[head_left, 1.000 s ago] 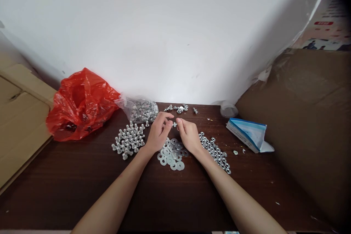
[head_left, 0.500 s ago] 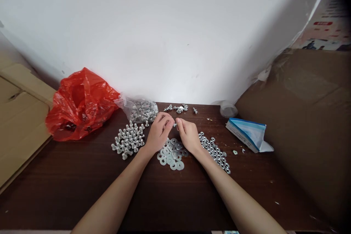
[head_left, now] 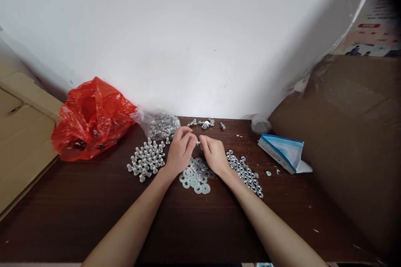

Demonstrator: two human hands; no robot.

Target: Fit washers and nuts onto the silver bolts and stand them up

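Note:
My left hand (head_left: 181,149) and my right hand (head_left: 213,152) meet over the middle of the table. Between their fingertips shows a small silver bolt (head_left: 198,143). Left thumb and fingers pinch one end of it, and the right thumb and curled fingers close on the other. Whether a nut or washer sits on it is hidden by the fingers. Flat washers (head_left: 194,177) lie in a pile just below the hands. Left of them stand many bolts (head_left: 145,158), mostly shaft up. Several nuts (head_left: 246,173) are spread beside my right wrist.
Along the wall lie bolts with parts fitted on them (head_left: 205,124). A clear bag of hardware (head_left: 166,126) and a red plastic bag (head_left: 94,121) are at the left. On the right are a round clear container (head_left: 261,125), a blue-and-white packet (head_left: 280,154) and a cardboard box (head_left: 354,133).
Both hands stay nearly in place. The bolt and fingertips shift very slightly left, and the left fingers change their bend a little.

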